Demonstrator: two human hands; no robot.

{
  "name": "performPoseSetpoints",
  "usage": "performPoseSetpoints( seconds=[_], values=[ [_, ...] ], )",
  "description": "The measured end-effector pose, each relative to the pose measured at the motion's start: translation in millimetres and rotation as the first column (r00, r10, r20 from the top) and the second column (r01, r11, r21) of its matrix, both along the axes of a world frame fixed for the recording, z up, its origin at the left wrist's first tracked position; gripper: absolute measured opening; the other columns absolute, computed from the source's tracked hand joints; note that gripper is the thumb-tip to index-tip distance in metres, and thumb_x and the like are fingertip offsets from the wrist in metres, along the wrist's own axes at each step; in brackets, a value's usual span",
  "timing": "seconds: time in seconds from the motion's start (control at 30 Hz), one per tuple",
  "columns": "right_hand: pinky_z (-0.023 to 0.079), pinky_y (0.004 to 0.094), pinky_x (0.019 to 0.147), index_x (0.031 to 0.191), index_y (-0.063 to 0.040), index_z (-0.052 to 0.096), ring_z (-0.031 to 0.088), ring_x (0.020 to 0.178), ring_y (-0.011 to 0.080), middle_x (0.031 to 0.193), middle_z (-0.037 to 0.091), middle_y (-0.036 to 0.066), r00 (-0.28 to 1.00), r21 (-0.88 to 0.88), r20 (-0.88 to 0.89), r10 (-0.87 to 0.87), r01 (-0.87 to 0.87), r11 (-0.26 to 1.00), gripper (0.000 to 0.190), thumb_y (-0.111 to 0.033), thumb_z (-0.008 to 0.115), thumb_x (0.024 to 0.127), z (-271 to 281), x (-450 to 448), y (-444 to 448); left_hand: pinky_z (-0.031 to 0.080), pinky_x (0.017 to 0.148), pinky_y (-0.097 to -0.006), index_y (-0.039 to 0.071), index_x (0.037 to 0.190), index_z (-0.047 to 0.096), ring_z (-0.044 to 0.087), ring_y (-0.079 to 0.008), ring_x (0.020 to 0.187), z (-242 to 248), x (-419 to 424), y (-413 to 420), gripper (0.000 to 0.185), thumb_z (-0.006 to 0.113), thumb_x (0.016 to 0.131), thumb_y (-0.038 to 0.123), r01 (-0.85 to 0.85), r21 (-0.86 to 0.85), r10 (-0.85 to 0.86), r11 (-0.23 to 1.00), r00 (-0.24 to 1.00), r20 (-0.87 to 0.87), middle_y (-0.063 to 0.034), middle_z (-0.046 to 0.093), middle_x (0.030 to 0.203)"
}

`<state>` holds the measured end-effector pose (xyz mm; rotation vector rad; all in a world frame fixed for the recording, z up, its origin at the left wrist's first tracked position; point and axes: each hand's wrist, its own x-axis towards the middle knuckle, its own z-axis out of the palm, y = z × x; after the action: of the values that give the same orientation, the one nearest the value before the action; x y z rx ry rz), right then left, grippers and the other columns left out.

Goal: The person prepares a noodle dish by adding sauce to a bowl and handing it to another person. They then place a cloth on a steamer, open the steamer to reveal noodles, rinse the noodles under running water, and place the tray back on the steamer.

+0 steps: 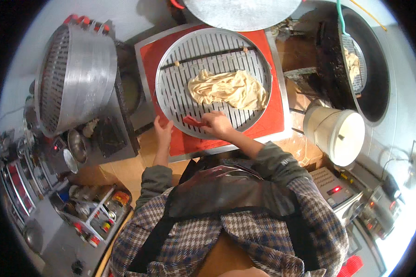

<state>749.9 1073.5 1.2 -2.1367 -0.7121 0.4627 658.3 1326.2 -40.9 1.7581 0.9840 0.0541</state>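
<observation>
A round aluminium steamer tray [173, 83] with rows of slots lies flat before me on a red-topped table [190, 145] with a pale metal rim. A crumpled cream cloth [228, 90] is spread across the middle and right of the tray. My right hand [217, 124] is over the tray's near edge, its fingers closed around a small red strip-like piece [192, 121]; what exactly it is cannot be told. Just left of the tray's near-left rim, my left hand [163, 132] has its fingers apart and holds nothing.
Beyond the table sits a large round metal lid [244, 12]. Stacked slotted steamer trays [86, 72] with red handles stand left, on a dark counter. To the right are a big dark wok-like vessel [371, 72], a white bucket [345, 138] and a control box [332, 187].
</observation>
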Motion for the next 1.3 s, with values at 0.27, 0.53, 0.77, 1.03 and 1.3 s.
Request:
performPoseSetpoints(
  seconds=[0.27,0.53,0.77,1.03,1.3],
  values=[
    [0.051,0.0261,0.074,0.109,0.003,0.061,0.063,0.085,0.0116,0.09,0.068,0.007,0.49,0.217,-0.679,-0.547,0.846,0.488,0.023,-0.012,0.066,0.091,5.0,22.6,-204.4,0.045,0.097,-0.0369,0.007,0.144,0.028,0.049,-0.0258,0.12,-17.9,15.1,-7.6,0.066,0.062,0.088,-0.002,0.13,-0.12,-0.099,0.984,0.966,0.238,-0.0136,0.041,0.141],
    [0.051,0.0259,0.078,0.11,0.004,0.064,0.065,0.088,0.0127,0.098,0.071,0.01,0.373,0.327,-0.576,-0.727,0.921,0.213,0.026,-0.01,0.069,0.088,-61.8,92.8,-256.7,0.056,0.081,-0.0532,0.014,0.146,0.022,0.058,-0.0383,0.109,6.3,13.9,-21.6,0.056,0.051,0.098,0.024,-0.013,-0.39,-0.068,0.921,0.979,-0.191,-0.0151,0.043,0.138],
    [0.052,0.0314,0.078,0.106,-0.002,0.063,0.067,0.084,0.018,0.091,0.071,0.012,0.349,0.201,-0.504,-0.79,0.937,0.286,0.021,-0.009,0.066,0.087,-86.7,127.3,-258.9,0.054,0.083,-0.0572,0.014,0.142,0.033,0.059,-0.0378,0.11,-11.8,13.4,-8.0,0.055,0.051,0.09,0.019,-0.08,-0.446,0.006,0.891,0.986,-0.164,-0.0129,0.05,0.132],
    [0.051,0.0296,0.079,0.113,-0.004,0.055,0.063,0.089,0.0134,0.099,0.068,0.009,0.636,0.364,-0.446,-0.629,0.772,0.522,0.024,-0.006,0.062,0.09,-100.9,160.6,-250.4,0.054,0.082,-0.0591,0.011,0.139,0.037,0.059,-0.0328,0.11,-29.6,-1.1,10.1,0.05,0.049,0.091,0.013,-0.128,-0.507,0.052,0.852,0.985,-0.162,-0.0083,0.051,0.132],
    [0.052,0.0435,0.084,0.111,-0.011,0.066,0.066,0.096,0.0346,0.104,0.069,0.016,0.726,-0.254,-0.008,-0.687,0.663,0.704,0.028,-0.026,0.062,0.088,-75.9,187.2,-237.5,0.054,0.083,-0.0572,0.01,0.137,0.04,0.059,-0.0343,0.112,-35.9,4.5,8.0,0.045,0.047,0.093,0.009,-0.219,-0.494,0.143,0.842,0.972,-0.187,-0.0101,0.053,0.128]
  ],
)
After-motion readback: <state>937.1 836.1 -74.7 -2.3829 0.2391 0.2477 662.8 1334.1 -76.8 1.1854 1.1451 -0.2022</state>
